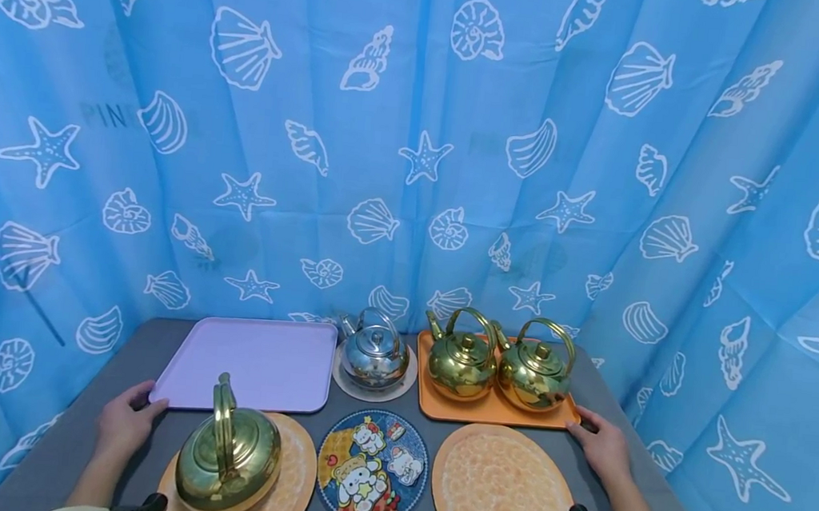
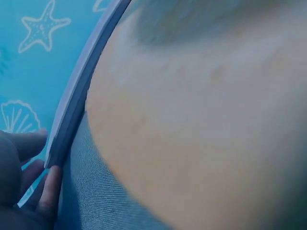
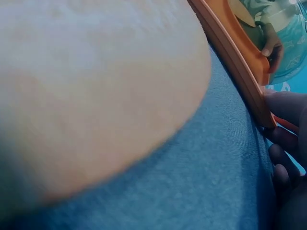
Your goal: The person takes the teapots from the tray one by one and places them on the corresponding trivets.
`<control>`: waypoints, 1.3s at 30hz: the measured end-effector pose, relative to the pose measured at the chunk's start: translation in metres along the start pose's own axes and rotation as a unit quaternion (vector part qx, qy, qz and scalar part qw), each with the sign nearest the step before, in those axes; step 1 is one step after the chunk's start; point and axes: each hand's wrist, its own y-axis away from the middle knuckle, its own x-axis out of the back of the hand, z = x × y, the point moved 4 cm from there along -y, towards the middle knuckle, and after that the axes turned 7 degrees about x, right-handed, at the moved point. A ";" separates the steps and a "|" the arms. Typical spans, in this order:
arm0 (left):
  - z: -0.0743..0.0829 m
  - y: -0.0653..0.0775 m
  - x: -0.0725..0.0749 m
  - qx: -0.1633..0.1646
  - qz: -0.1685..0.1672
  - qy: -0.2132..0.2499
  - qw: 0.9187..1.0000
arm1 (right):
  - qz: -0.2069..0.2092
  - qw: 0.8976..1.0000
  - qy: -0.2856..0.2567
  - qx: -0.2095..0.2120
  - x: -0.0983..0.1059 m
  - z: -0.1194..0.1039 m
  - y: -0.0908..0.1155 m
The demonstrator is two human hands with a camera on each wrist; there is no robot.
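At the near left corner of a lavender tray (image 1: 256, 364), my left hand (image 1: 128, 419) pinches the rim. In the left wrist view the tray's edge (image 2: 79, 91) runs between the thumb and fingers (image 2: 50, 191). My right hand (image 1: 602, 445) pinches the near right corner of an orange tray (image 1: 434, 406), seen close in the right wrist view beside the fingers (image 3: 283, 139). Two brass kettles, one on the left (image 1: 462, 365) and one on the right (image 1: 534, 376), stand on the orange tray. The lavender tray bears nothing.
A larger-looking brass kettle (image 1: 231, 454) stands on a round bread-patterned mat (image 1: 297, 471) at the near left. A silver kettle (image 1: 374, 357) sits on a small pale mat (image 1: 343, 380) between the trays. A cartoon mat (image 1: 372, 469) and another bread-patterned mat (image 1: 503, 487) lie in front. A blue curtain (image 1: 414, 192) hangs behind.
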 end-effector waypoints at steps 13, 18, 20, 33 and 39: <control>0.025 0.025 0.013 -0.085 0.041 0.055 0.994 | -0.015 1.000 0.004 0.000 0.003 0.001 0.001; 0.049 0.038 0.019 -0.122 0.039 0.067 0.989 | -0.018 1.000 0.006 0.000 0.003 0.000 0.001; 0.059 0.044 0.021 -0.141 0.040 0.065 0.987 | -0.016 1.000 0.010 0.002 0.003 0.000 0.000; 0.115 0.086 0.030 -0.232 0.035 0.099 0.967 | -0.015 1.000 0.017 0.009 0.003 -0.004 0.003; 0.138 0.111 0.034 -0.268 0.032 0.108 0.957 | -0.017 0.999 0.029 0.019 0.003 -0.003 0.003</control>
